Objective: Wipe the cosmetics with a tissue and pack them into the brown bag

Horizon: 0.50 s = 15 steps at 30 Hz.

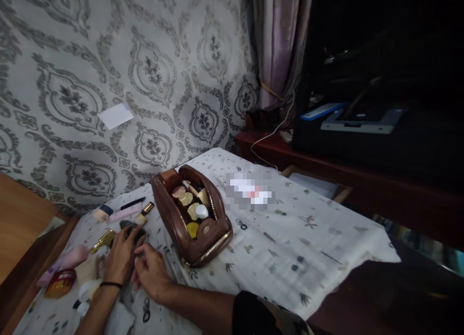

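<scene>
A brown leather cosmetics bag (pixel 213 236) lies open on the white patterned tablecloth (pixel 290 238), packed with several small jars and tubes. To its left, my left hand (pixel 121 257) rests over a dark round compact (pixel 132 228), fingers stretched across it. My right hand (pixel 152 272) sits just beside it with fingers curled and pinched near the compact's edge; what they hold, if anything, is hidden. A black band circles my left wrist.
Loose cosmetics lie left of the bag: a pink tube (pixel 125 212), a gold-capped stick (pixel 145 213), a pink bottle (pixel 67 262), an orange jar (pixel 60 283). A blurred packet (pixel 250 192) lies behind the bag. A dark wooden cabinet (pixel 362 170) stands to the right, patterned wallpaper behind.
</scene>
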Available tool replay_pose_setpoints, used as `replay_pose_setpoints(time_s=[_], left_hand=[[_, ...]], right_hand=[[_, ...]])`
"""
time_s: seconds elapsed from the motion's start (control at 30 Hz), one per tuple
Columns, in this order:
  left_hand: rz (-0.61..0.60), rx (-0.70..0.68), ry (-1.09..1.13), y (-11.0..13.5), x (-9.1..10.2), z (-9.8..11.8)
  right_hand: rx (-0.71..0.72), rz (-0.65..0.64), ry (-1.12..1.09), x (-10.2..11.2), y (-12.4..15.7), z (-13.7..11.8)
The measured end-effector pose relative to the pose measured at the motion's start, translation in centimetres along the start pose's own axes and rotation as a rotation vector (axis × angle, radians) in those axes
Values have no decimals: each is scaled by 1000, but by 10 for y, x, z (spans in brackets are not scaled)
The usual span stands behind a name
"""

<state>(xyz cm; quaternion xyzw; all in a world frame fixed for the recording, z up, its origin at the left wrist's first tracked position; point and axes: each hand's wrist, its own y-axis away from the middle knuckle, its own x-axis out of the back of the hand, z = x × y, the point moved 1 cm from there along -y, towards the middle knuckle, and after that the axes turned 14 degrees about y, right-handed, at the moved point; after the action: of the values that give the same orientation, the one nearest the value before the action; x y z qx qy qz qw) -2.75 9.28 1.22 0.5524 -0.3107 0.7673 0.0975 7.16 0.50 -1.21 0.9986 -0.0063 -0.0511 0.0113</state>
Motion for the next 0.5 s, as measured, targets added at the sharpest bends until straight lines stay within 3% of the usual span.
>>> replay_pose_setpoints(time_s=[0.37, 0.5], left_hand=[[5, -1, -130, 1, -1, 16], [-1, 21, -125, -2, -5, 10]], right_hand=[[1, 15, 16, 3, 3, -8], [1, 16, 11, 3, 1, -5]])
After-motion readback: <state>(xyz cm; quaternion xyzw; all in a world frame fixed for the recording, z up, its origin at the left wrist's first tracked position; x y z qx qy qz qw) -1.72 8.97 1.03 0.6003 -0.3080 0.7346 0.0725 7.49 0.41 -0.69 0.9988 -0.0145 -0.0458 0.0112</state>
